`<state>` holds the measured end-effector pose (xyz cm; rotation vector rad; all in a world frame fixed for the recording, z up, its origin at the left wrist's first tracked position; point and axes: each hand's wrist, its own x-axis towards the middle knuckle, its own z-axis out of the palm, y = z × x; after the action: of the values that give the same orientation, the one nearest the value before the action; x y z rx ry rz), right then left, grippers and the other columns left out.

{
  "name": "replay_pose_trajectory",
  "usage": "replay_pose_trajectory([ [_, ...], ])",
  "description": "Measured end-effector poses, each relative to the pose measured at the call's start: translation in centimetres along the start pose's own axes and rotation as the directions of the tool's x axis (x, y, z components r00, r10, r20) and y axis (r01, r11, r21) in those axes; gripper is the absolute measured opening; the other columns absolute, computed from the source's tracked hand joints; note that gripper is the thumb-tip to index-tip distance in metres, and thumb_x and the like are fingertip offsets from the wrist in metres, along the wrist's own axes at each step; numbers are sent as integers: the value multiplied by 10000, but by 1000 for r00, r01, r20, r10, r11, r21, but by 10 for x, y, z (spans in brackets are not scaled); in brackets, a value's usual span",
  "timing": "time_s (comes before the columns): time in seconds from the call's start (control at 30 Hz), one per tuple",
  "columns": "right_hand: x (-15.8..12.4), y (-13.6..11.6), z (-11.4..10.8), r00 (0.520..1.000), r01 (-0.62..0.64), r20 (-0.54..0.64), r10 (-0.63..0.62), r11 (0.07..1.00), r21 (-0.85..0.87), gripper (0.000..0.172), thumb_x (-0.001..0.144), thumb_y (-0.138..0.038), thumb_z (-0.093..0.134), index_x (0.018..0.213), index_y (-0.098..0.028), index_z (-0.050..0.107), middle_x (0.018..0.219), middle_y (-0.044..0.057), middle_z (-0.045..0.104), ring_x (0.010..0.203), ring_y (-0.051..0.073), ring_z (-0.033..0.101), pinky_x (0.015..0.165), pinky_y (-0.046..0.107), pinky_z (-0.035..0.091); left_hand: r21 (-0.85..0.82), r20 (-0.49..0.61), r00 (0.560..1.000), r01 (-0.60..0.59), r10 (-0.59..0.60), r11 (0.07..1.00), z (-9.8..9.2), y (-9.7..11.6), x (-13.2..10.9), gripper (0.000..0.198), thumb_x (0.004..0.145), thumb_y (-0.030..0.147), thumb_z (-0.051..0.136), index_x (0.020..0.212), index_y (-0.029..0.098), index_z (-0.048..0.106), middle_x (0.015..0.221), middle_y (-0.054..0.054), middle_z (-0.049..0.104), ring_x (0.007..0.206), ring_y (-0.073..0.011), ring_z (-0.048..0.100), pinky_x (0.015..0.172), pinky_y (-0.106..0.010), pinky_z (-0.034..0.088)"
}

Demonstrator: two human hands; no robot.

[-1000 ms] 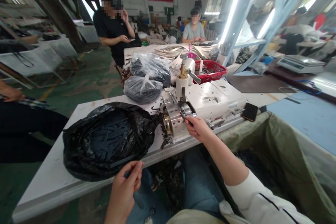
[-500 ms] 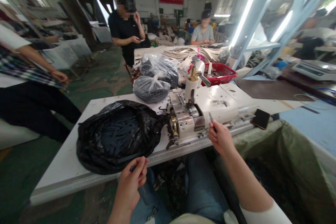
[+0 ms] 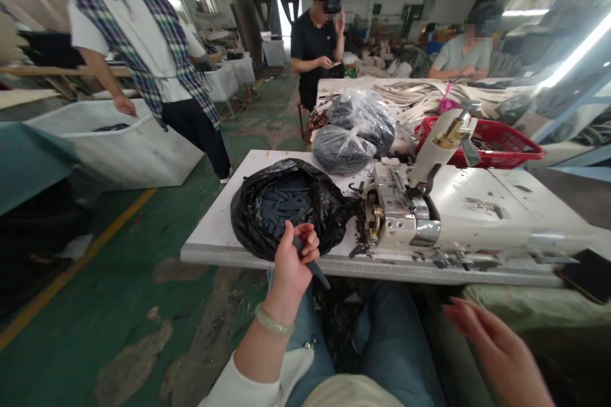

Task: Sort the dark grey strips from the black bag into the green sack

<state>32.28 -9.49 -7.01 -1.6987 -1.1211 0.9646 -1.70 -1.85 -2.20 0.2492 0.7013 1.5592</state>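
My left hand (image 3: 292, 257) is closed on a dark strip (image 3: 312, 264), held just in front of an open black plastic bag (image 3: 291, 206) full of dark strips on the white table (image 3: 214, 241). A white and metal machine (image 3: 405, 219) stands to the right of the bag. My right hand (image 3: 491, 340) hangs low at the lower right, below the table edge, fingers stretched out and holding nothing.
Two tied clear bags of dark pieces (image 3: 356, 130) and a red basket (image 3: 496, 143) sit behind the machine. A black phone (image 3: 589, 275) lies at the table's right edge. A person in a checked apron (image 3: 138, 57) bends over a white bin (image 3: 119, 143); two more people stand and sit farther back.
My view has swung left. My right hand has left the machine, let go of the strip it held, and dropped below the table edge. My left hand has risen toward the black bag.
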Motion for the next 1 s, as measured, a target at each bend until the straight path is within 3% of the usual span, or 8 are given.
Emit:
replay_pose_trajectory([
  [0.03, -4, -18, 34, 975, -65, 220, 34, 989, 135, 419, 693, -539, 683, 943, -203, 700, 878, 119, 713, 808, 261, 678, 682, 359, 560, -2, 15, 1000, -15, 15, 1000, 5, -2, -2, 446, 757, 552, 607, 748, 106, 627, 591, 16, 415, 456, -36, 289, 361, -132, 196],
  [0.13, -20, -62, 130, 739, -293, 674, -11, 896, 335, 504, 783, -588, 581, 1087, -186, 606, 945, 121, 694, 822, 220, 673, 705, 357, 548, 40, 51, 998, -49, 47, 998, 17, -7, -9, 482, 775, 599, 545, 780, 125, 631, 607, 3, 439, 478, -58, 323, 380, -156, 226],
  [0.2, -29, -79, 174, 650, -305, 759, -47, 898, 318, 453, 807, -590, 545, 962, -167, 597, 748, 68, 672, 591, 163, 630, 508, 264, 490, 84, 64, 996, -61, 55, 995, 19, -7, -14, 509, 786, 621, 508, 791, 129, 637, 614, -6, 464, 479, -66, 332, 387, -172, 240],
  [0.27, -33, -86, 195, 691, -141, 715, -110, 949, 282, 386, 853, -543, 502, 780, -170, 570, 537, 0, 556, 420, 114, 485, 398, 215, 347, 129, 63, 996, -75, 67, 989, 15, -6, -19, 556, 786, 650, 476, 802, 122, 651, 656, -30, 514, 516, -82, 395, 421, -189, 310],
  [0.37, -29, -87, 194, 788, 269, 522, -327, 945, 187, 299, 911, -387, 457, 708, -189, 552, 519, -2, 499, 463, 124, 438, 463, 240, 309, 255, 28, 999, -51, 46, 966, 4, -3, -22, 531, 788, 609, 517, 887, 113, 679, 819, -82, 597, 690, -127, 527, 580, -230, 438],
  [0.5, -22, -81, 174, 769, 507, 432, -472, 861, 38, 201, 897, -257, 467, 751, -199, 593, 654, 42, 570, 619, 170, 515, 594, 274, 356, 487, -8, 999, 44, -45, 872, -12, -6, -23, 330, 716, 410, 708, 836, 103, 695, 637, -5, 534, 564, -73, 458, 508, -190, 376],
  [0.73, -18, -66, 159, 823, 59, 482, -301, 889, 454, 389, 852, -316, 555, 1234, -241, 540, 802, 24, 660, 588, 131, 569, 492, 233, 443, 532, -44, 999, 18, 6, 847, -7, -22, -24, 226, 685, 313, 699, 747, 98, 671, 528, 26, 486, 456, -50, 387, 415, -176, 287],
  [1.0, -12, -61, 147, 889, -53, 377, -259, 761, 647, 250, 807, -345, 629, 1011, -204, 658, 702, 13, 674, 537, 104, 570, 484, 218, 461, 557, 22, 997, 52, -77, 829, 6, -29, -45, 179, 683, 210, 679, 583, 144, 546, 517, 33, 476, 439, -46, 363, 404, -171, 250],
])
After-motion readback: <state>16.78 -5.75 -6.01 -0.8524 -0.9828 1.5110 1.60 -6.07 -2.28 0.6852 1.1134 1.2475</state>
